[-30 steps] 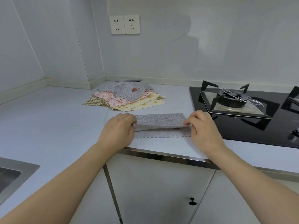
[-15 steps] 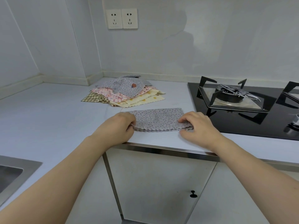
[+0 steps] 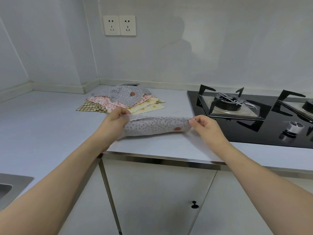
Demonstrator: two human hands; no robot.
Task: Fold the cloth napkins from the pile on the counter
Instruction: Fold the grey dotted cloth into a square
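Nearest: white cabinet doors (image 3: 152, 197) under the steel counter edge, small black knob (image 3: 194, 204) on one door. Sink corner (image 3: 10, 185) at far left.

On the counter (image 3: 42, 126), near the front edge: grey dotted napkin (image 3: 155, 127), folded into a long narrow band, stretched sideways between the two hands. Small reddish patch visible near its right end. Lower fold looks to be touching the counter, upper edge lifted; blurred there, so not certain.

Left hand (image 3: 113, 123): fingers curled, pinching the napkin's left end, upper corner caught between thumb and fingertips. Cloth runs rightward from that grip, partly draped over the palm side.

Right hand (image 3: 205, 128): thumb and forefinger pinching the napkin's right end at the top corner, remaining fingers loosely curled. Cloth lies wholly to the left of this hand.

Behind the left hand, just beyond it: pile of napkins (image 3: 122, 100), unfolded, stacked unevenly. Grey dotted on top, then pink floral, yellow spotted, checked at the bottom left.

Right of the napkin, well apart from the pile: black gas hob (image 3: 254, 133) with two burner grates and a knob.

Farthest: double wall socket (image 3: 120, 25) above the pile.
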